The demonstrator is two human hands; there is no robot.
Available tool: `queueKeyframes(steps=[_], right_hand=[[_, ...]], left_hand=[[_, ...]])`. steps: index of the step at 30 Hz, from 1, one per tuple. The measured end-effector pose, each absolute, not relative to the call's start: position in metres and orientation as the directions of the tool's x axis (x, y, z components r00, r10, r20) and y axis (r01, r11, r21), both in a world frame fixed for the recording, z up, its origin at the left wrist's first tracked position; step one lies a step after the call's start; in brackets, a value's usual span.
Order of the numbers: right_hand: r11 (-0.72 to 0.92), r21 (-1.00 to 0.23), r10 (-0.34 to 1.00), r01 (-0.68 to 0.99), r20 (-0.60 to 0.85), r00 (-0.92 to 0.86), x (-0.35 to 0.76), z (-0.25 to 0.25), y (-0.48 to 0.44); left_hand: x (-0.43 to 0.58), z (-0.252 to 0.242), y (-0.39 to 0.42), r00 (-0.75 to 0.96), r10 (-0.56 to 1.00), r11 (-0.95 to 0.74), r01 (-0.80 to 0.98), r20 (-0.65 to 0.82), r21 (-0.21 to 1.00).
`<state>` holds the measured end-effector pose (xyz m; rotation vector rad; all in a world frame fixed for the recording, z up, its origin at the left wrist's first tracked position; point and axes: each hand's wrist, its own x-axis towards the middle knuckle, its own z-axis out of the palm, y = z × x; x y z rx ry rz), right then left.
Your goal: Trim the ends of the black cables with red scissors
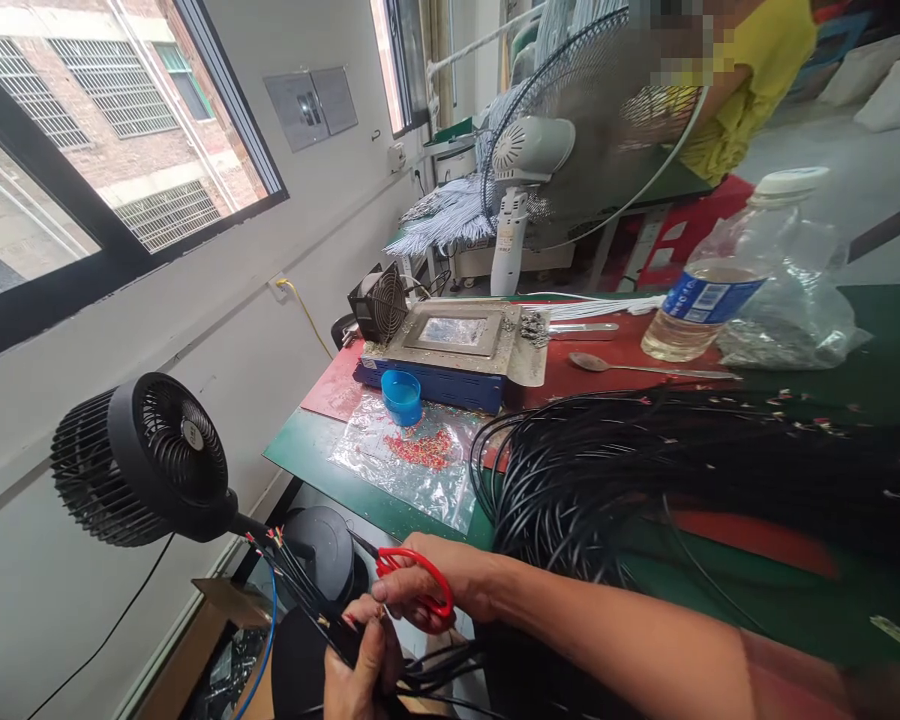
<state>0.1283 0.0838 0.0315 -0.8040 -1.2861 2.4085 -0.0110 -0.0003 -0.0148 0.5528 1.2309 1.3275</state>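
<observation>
While our left hand (349, 680) wraps its fingers (369, 648) snugly around the black cables (307, 590) at bottom centre, our right hand (450, 562) curls closed on the scissors (399, 552) just above; we should hold ends (276, 540) level and blades (364, 543) clear of skin.

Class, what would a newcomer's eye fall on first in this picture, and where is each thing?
Probably the red scissors, bright in the right hand near the bottom middle, just above the bunch of black cables gripped in the left hand. Next might come the large heap of dark cables across the table on the right, then the black fan at the left, against the pale wall.
</observation>
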Motion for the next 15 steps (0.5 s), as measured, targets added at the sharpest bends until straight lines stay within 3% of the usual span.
queueKeyframes(steps=[15], right_hand=[[-0.509,-0.861,0.510,-0.010,-0.292,-0.809,0.127,0.028,0.083]], left_hand=[[-0.008,-0.005,0.005,-0.282,0.878,0.242,-0.435,-0.387,0.867]])
